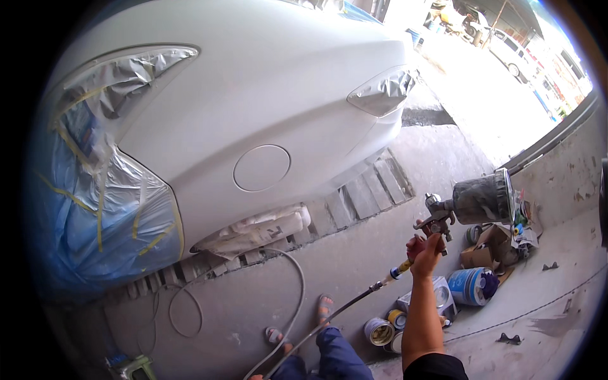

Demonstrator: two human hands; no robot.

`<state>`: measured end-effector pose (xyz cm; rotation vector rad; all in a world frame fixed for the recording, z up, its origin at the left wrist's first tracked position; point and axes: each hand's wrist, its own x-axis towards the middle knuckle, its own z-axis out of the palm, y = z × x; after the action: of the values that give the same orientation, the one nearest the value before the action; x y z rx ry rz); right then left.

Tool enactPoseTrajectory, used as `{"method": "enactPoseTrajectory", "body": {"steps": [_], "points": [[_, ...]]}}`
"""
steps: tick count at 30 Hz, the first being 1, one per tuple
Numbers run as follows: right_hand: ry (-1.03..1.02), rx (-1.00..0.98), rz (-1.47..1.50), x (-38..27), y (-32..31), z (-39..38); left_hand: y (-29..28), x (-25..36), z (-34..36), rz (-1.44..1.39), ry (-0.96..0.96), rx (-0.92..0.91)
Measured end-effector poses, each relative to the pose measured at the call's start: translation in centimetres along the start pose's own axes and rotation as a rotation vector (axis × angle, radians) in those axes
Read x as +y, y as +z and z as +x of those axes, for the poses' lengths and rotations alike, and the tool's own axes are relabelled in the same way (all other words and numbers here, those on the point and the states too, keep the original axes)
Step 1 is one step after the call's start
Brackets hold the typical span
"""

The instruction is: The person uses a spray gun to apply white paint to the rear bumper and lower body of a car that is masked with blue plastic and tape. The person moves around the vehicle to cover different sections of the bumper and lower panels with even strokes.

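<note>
My right hand (428,249) is wrapped round the red handle of a spray gun (437,221), held out to the right of a white car body. A dark, paint-stained cup (482,199) sits tilted on its side at the gun. From the handle's base an air hose (345,307) runs down toward the lower edge. Only a sliver of my left hand (256,377) shows there, closed at the hose; most of it is cut off. The car's rear panel (304,95) has a round fuel flap (262,168). Silver masking (384,92) covers the lamp opening.
Blue and clear plastic sheeting (95,215) with tape covers the car's left part. A wrapped wheel (266,234) stands by a floor grating (373,187). The hose loops across the floor. Paint cans (379,331), a blue-white bucket (467,286) and a cardboard box (487,250) line the right wall.
</note>
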<state>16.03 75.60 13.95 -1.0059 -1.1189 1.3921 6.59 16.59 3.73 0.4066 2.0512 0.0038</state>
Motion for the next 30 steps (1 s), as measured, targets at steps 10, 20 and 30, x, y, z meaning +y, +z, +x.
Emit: {"method": "enactPoseTrajectory", "body": {"steps": [10,20,30], "points": [[0.006,-0.066,0.002,0.4,-0.6,0.3,3.3,-2.8,0.9,-0.033,0.117,0.173],[-0.023,-0.042,-0.183,-1.0,0.1,2.5,5.1,-3.8,3.4,-0.007,0.307,0.175],[0.067,0.035,-0.307,-0.3,4.6,-1.0,7.9,-7.4,2.5,0.136,0.322,0.167]]}}
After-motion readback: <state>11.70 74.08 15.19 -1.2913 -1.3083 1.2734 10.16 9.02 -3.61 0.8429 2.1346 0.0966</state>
